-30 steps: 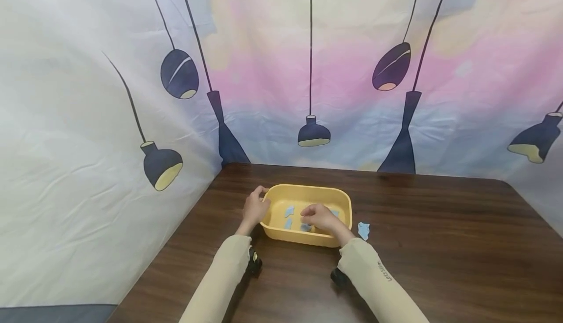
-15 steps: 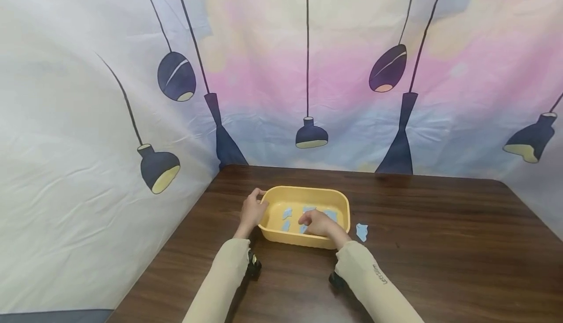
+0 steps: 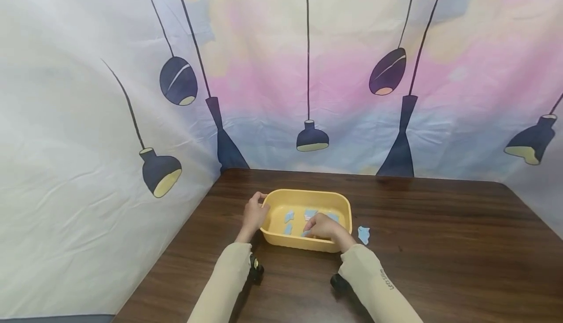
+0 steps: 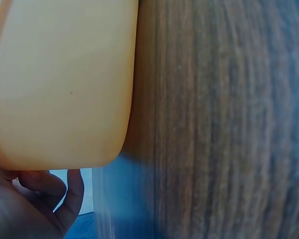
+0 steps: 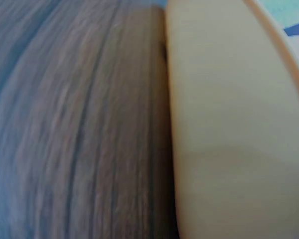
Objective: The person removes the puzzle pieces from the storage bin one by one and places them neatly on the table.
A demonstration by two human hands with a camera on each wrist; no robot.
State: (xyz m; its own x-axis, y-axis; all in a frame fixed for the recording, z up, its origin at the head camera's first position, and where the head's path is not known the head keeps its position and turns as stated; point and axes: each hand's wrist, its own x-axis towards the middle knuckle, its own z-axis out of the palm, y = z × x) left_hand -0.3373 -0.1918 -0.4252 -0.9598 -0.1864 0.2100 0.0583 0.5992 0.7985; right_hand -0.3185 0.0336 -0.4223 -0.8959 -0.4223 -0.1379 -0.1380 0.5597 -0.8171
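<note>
A yellow plastic basin (image 3: 281, 239) stands on the dark wooden table. My left hand (image 3: 254, 214) grips its left end, thumb over the rim and fingers outside; in the left wrist view the bent fingers (image 4: 72, 196) show past the basin wall (image 4: 65, 89). My right hand (image 3: 324, 226) reaches over the near rim into the basin, fingertips down at a light blue torn-looking piece (image 3: 305, 233). Whether they pinch it is hidden. Other light blue pieces lie on the basin floor: one at left (image 3: 289, 216), another below it (image 3: 288, 228), one in the middle (image 3: 310, 213), one at right (image 3: 333, 217).
One more light blue piece (image 3: 363, 235) lies on the table (image 3: 440, 245), just right of the basin. Behind the table hangs a cloth backdrop (image 3: 272, 132) printed with lamps. The right wrist view shows only the basin's outer wall (image 5: 234, 124) and table grain.
My right hand's fingers have lowered onto the near middle piece and bent more. The left hand stays on the basin's left end. The head view has shifted slightly.
</note>
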